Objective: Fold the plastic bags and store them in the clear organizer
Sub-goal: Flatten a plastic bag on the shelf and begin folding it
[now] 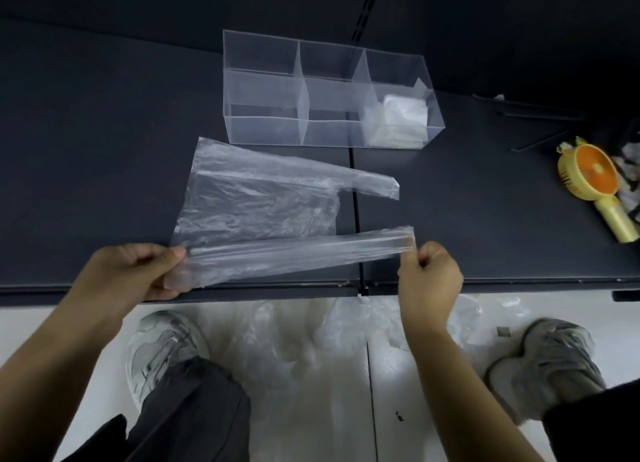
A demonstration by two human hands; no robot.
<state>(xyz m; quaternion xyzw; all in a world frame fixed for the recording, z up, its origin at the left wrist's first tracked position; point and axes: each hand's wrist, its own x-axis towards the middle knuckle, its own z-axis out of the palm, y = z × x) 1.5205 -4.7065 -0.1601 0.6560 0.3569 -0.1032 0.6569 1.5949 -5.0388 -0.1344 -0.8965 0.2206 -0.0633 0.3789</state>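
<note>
Left grip (138,271) pinches a bottom corner of the bag (256,198), and right grip (429,278) pinches the tip of its near handle, so the near edge runs taut between them above the table's (86,150) front edge. Below them, at the bottom of the frame, a pile (304,340) of loose bags lies unfolded on the floor. The rest of the bag lies flat mid-frame. Beyond it, upper centre, the organizer (263,80) holds folded bags (401,115) in its right-end compartment only. The task looks early, with this bag's first fold just starting.
</note>
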